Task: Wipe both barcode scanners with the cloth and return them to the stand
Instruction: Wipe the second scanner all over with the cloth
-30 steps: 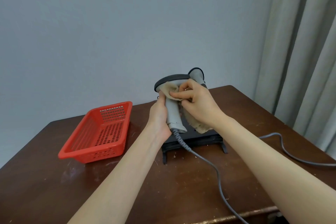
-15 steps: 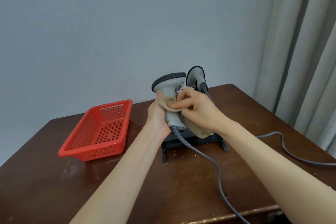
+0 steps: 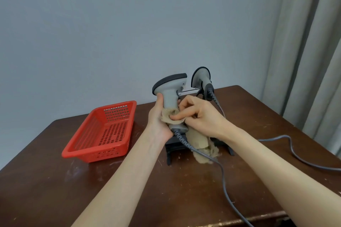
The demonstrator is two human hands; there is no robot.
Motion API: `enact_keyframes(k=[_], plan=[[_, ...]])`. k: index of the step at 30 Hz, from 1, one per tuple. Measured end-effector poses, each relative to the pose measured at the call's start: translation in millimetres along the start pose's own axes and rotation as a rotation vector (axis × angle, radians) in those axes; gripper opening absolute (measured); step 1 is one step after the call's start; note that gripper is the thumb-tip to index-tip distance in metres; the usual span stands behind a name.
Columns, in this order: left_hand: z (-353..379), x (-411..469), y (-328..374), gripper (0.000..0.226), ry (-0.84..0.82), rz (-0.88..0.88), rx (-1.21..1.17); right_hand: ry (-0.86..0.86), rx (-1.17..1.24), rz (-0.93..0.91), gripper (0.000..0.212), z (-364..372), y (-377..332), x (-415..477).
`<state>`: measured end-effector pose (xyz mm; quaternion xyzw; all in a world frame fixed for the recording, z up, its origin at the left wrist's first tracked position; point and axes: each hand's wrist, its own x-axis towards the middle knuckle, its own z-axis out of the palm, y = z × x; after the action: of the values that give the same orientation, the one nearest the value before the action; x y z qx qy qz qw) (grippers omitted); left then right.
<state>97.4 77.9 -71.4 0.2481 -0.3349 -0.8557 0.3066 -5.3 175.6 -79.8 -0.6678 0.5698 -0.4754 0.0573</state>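
Note:
My left hand [image 3: 159, 120] grips the handle of a grey barcode scanner [image 3: 170, 90], held upright above the black stand [image 3: 175, 146]. My right hand [image 3: 200, 115] presses a beige cloth [image 3: 200, 143] against the lower part of that handle; the rest of the cloth hangs down over the stand. A second grey scanner [image 3: 201, 78] sits in the stand behind, its head up. Grey cables run from both scanners.
A red perforated basket [image 3: 103, 132] sits empty on the left of the dark wooden table [image 3: 55, 180]. One grey cable [image 3: 227, 195] trails to the front edge, another [image 3: 295, 155] to the right. Grey curtains [image 3: 313, 61] hang at the right; a wall stands behind.
My right hand has slid the cloth from the scanner's head down to the lower handle. The scanner now stands more upright, and its head is uncovered.

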Motion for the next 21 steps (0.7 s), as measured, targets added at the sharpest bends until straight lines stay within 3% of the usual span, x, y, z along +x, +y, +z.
enact_keyframes(k=[5, 11, 17, 21], plan=[[8, 3, -6, 0.050, 0.090, 0.075, 0.045, 0.221, -0.051, 0.109, 0.042, -4, 8, 18], [1, 4, 0, 0.062, -0.038, -0.014, -0.028, 0.029, -0.057, -0.040, 0.033, 5, 0, -2], [8, 7, -13, 0.045, -0.003, 0.049, 0.026, 0.239, -0.126, 0.106, 0.042, -2, 5, 24], [2, 10, -8, 0.047, -0.007, 0.019, 0.034, 0.132, -0.079, 0.093, 0.036, 2, 0, 15]])
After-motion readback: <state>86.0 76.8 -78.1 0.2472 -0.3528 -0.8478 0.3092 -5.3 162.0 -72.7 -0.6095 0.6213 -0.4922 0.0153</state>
